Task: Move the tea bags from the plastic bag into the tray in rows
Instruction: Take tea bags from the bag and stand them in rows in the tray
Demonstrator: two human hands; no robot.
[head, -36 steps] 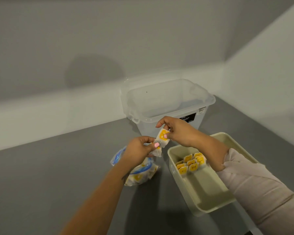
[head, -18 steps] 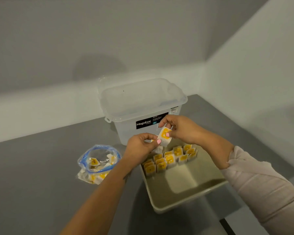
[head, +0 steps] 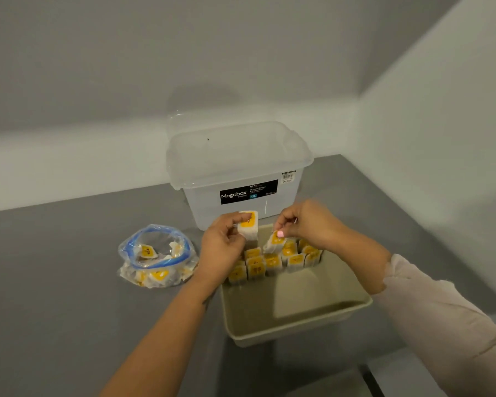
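A beige tray (head: 298,325) lies on the grey table, with several yellow-labelled tea bags (head: 272,262) standing in rows at its far end. My left hand (head: 221,247) holds a small stack of tea bags (head: 248,227) above the tray's far left corner. My right hand (head: 307,224) pinches one tea bag (head: 275,242) just over the rows. A clear plastic bag (head: 158,256) with a blue zip, holding more tea bags, lies left of the tray.
A translucent lidded storage box (head: 238,170) stands right behind the tray against the wall. Walls close off the back and right. The table's front right edge (head: 370,373) is near the tray.
My hands have drawn apart: the right hand took one tea bag off and lowered it toward the rows, while the left kept the stack. The view swung right.
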